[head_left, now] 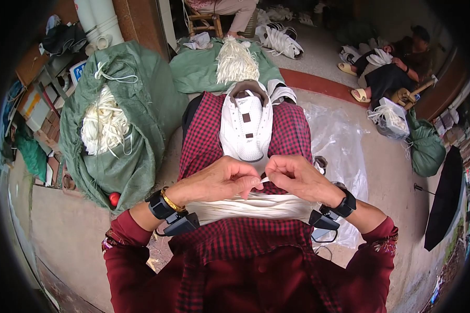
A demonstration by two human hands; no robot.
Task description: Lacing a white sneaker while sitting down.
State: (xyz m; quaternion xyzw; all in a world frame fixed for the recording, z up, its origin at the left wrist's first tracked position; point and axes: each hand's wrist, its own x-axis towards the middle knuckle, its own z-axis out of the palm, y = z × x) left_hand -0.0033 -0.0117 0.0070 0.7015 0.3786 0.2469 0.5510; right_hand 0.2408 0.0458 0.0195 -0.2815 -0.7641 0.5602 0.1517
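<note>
My left hand [222, 180] and my right hand [296, 177] meet above my lap, thumbs and fingers pinched. Between them runs a short stretch of white shoelace [265, 180], gripped from both sides. Just beyond the hands, a white sneaker [247, 125] rests on my checked apron [202, 130], toe toward me. Its eyelets hold no lace. Beneath my wrists a thick bundle of white shoelaces [240, 208] lies across my lap. Each wrist carries a black strapped device.
At left stands a green sack [141, 78] with white laces spilling from its opening. More laces [237, 60] lie on a green sheet ahead. Clear plastic [334, 151] covers floor at right. A co-worker [402, 68] sits far right; another person's legs [240, 18] show at the top.
</note>
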